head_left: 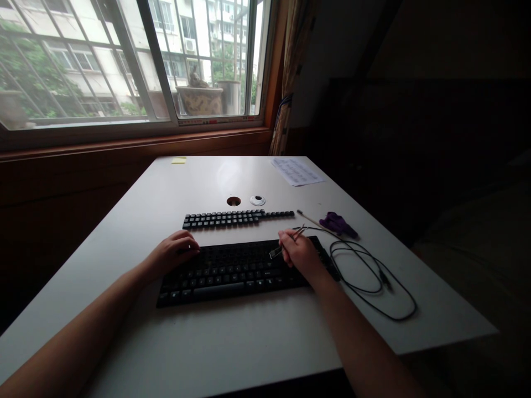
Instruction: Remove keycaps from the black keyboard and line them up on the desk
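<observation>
A black keyboard [232, 284] lies on the white table, its lower rows of keys in place and its upper part bare of keycaps. My left hand [176, 250] rests at its upper left edge, fingers curled; whether they hold anything is hidden. Over the right part of the keyboard, my right hand [296, 250] grips a thin metal tool [299, 231], which looks like tweezers or a keycap puller. A dark keycap [274, 254] appears at the tool's lower end. Behind the keyboard, loose black keycaps [224, 219] stand in rows.
A coiled black cable [375, 268] lies at the right, near a purple cloth [338, 224] and a thin brush-like stick [317, 223]. Farther back are a round hole [234, 201], its white cover [258, 200], printed paper [297, 172] and yellow notes [178, 160] on the table [207, 342].
</observation>
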The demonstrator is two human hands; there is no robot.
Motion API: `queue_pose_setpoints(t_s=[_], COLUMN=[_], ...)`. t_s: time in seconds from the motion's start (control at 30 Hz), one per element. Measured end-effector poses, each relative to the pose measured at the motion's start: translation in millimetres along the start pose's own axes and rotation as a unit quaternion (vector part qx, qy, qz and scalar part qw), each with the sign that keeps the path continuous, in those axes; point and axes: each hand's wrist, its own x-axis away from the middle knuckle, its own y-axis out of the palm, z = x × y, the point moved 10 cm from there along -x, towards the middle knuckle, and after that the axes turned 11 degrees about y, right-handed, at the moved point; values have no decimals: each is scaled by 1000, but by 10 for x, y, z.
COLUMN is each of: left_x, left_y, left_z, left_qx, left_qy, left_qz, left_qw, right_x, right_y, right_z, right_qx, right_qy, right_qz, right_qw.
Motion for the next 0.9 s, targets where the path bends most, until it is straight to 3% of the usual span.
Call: queue_pose_setpoints(t_s=[0.5, 0.73, 0.9], left_x=[-40, -130, -256], left_y=[-24, -79, -49], left_z=[80, 307, 608], left_qx=[-13, -42, 16], left_qy=[13, 22, 12], left_qz=[-13, -22, 10], left_qw=[1000, 999, 1000], right_x=[26, 122, 226], right_y=[-25, 143, 385], right_z=[-39, -162, -255], right_qx=[-68, -173, -238], right_qy=[-21, -16, -12], right_qz=[-6, -89, -177], right_qw=[997, 981, 955])
